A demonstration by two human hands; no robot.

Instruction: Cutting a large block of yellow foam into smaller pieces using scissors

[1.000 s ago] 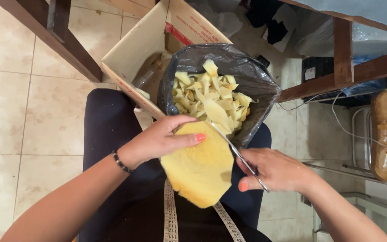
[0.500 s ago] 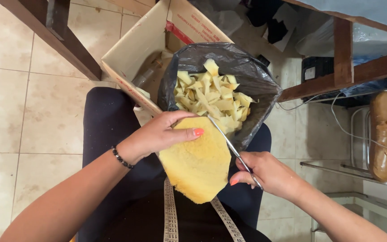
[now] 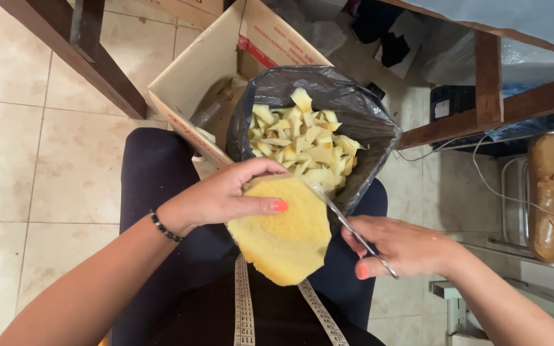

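Left hand (image 3: 226, 195) grips the yellow foam piece (image 3: 285, 234) over the lap, right hand (image 3: 402, 247) is closed on scissors (image 3: 354, 230) biting its top edge. Black bag (image 3: 367, 122) already holds loads of cut bits (image 3: 302, 144); most of this piece is still whole.

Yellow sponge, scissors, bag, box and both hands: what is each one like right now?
Yellow foam piece: held flat, partly cut along its top edge.
Scissors: blades at the foam's edge.
Black bag: open, holding yellow foam pieces.
Cardboard box: open, on the floor.
Left hand: gripping the foam.
Right hand: gripping the scissors.
Measuring tape: draped over the lap.
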